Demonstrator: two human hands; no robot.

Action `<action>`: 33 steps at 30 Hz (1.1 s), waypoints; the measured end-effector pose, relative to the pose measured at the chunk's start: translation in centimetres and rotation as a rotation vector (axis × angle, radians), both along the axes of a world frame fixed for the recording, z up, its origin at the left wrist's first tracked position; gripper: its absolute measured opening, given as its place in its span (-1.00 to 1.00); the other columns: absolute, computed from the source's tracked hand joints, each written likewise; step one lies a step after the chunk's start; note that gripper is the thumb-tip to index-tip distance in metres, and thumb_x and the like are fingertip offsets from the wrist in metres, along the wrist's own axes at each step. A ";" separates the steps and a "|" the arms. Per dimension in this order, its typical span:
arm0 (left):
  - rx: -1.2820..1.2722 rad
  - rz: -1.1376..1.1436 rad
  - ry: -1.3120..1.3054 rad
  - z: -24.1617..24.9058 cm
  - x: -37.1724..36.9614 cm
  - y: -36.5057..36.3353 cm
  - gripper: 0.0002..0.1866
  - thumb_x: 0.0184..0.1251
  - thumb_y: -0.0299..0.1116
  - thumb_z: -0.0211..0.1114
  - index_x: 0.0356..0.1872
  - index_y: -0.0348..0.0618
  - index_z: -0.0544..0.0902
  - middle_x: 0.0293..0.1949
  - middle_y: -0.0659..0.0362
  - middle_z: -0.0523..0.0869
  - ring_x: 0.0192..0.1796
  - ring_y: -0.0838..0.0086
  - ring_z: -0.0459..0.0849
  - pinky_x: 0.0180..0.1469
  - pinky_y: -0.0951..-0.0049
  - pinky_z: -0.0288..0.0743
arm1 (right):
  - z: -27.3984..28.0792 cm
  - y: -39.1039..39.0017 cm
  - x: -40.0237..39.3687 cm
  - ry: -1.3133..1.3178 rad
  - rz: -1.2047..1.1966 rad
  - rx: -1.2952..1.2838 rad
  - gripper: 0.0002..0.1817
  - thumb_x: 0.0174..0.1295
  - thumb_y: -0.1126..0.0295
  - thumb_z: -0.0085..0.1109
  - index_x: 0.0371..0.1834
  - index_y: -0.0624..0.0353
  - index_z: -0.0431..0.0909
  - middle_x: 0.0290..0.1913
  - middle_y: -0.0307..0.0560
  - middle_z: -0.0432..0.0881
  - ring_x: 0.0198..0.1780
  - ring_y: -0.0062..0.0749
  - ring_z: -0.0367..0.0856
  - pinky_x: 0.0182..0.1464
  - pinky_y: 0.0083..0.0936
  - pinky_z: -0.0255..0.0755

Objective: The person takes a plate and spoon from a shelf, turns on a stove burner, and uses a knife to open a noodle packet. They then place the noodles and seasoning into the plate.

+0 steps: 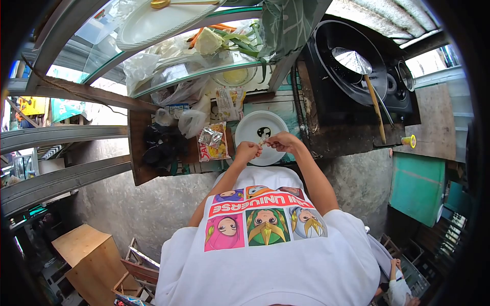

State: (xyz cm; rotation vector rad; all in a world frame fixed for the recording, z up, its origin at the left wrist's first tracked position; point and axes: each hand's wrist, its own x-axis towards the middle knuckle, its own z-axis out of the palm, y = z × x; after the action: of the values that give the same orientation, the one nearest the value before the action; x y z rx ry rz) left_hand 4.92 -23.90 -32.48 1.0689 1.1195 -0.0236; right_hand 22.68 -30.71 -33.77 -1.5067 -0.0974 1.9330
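A white plate [273, 120] with a pool of dark sauce [264, 131] lies at the counter's front edge. Over it, my left hand [248, 151] and my right hand [284, 142] meet, fingertips pinched around a small, pale, crinkled sachet [263, 141]. Its contents are too small to tell. Left of the plate, close to my left hand, is a red and yellow food packet [218, 151] with a torn silver foil piece [210, 137] on top. Another printed packet [230, 103] lies behind the plate.
A large black wok [352, 84] sits on the stove [403, 109] at the right, holding a wooden-handled strainer [375, 94]. Glass shelves [194, 81] with vegetables [212, 42] rise at the back left. Plastic bags [191, 122] crowd the counter's left. Another person [400, 288] is behind at lower right.
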 end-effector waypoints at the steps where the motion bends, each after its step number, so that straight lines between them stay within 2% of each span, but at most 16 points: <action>1: 0.017 -0.049 0.009 -0.1 -0.1 0.1 -0.80 0.18 -0.43 0.11 -0.44 -0.33 0.65 -0.57 0.18 0.64 -0.58 0.65 0.56 -0.53 0.66 0.38 | 0.1 0.0 0.0 0.002 0.021 -0.011 -0.86 0.13 0.38 0.21 -0.45 0.24 0.58 -0.55 -0.31 0.51 -0.62 -0.76 0.29 -0.68 -0.82 0.06; 12: 0.021 -0.094 -0.039 -1.6 -0.4 0.0 -0.80 0.17 -0.44 0.09 -0.44 -0.36 0.65 -0.60 0.18 0.63 -0.58 0.62 0.53 -0.48 0.61 0.40 | -0.3 0.6 -0.8 -0.031 0.004 -0.010 -0.86 0.05 0.41 0.30 -0.52 0.24 0.58 -0.59 -0.30 0.47 -0.63 -0.74 0.27 -0.70 -0.79 0.05; 21: 0.121 -0.131 0.014 -0.5 0.0 0.0 -0.79 0.19 -0.41 0.12 -0.38 -0.34 0.66 -0.57 0.21 0.62 -0.54 0.62 0.52 -0.46 0.64 0.38 | -0.6 0.9 -2.5 -0.064 -0.239 -0.102 -0.85 0.07 0.43 0.23 -0.60 0.20 0.54 -0.65 -0.32 0.42 -0.68 -0.75 0.23 -0.71 -0.77 0.01; 27: 0.176 -0.095 0.046 -0.6 0.2 -0.3 -0.79 0.18 -0.41 0.10 -0.41 -0.32 0.67 -0.58 0.19 0.64 -0.55 0.63 0.54 -0.47 0.62 0.40 | -1.8 0.2 -3.3 -0.051 -0.369 -0.060 -0.81 0.08 0.40 0.23 -0.63 0.18 0.51 -0.65 -0.31 0.42 -0.69 -0.74 0.20 -0.71 -0.76 -0.02; 29: 0.182 -0.068 0.044 -1.1 0.1 -0.4 -0.78 0.19 -0.41 0.09 -0.43 -0.31 0.67 -0.58 0.18 0.65 -0.56 0.64 0.56 -0.51 0.63 0.40 | -0.6 0.2 -3.8 -0.039 -0.350 0.007 -0.81 0.07 0.38 0.24 -0.60 0.23 0.54 -0.65 -0.27 0.44 -0.71 -0.73 0.16 -0.73 -0.71 -0.10; 31: -0.103 0.076 -0.010 -1.5 -0.2 -0.4 -0.78 0.24 -0.39 0.08 -0.39 -0.27 0.65 -0.57 0.24 0.62 -0.57 0.66 0.53 -0.54 0.67 0.36 | 1.0 0.0 -4.0 -0.066 -0.321 -0.003 -0.81 0.07 0.36 0.25 -0.58 0.24 0.56 -0.64 -0.28 0.45 -0.71 -0.72 0.15 -0.72 -0.72 -0.10; 33: -0.175 0.103 -0.041 -1.9 -0.4 -0.2 -0.79 0.26 -0.37 0.07 -0.37 -0.26 0.64 -0.55 0.25 0.60 -0.56 0.66 0.52 -0.54 0.68 0.35 | 1.5 -0.3 -4.4 -0.095 -0.294 -0.011 -0.80 0.07 0.34 0.26 -0.55 0.25 0.58 -0.63 -0.28 0.46 -0.71 -0.72 0.14 -0.72 -0.72 -0.09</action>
State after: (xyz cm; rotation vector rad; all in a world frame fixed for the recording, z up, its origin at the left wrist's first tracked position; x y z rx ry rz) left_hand 4.57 -24.10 -34.33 0.8516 1.1133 -0.0172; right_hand 18.24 -31.00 -32.26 -1.5261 0.0894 1.6329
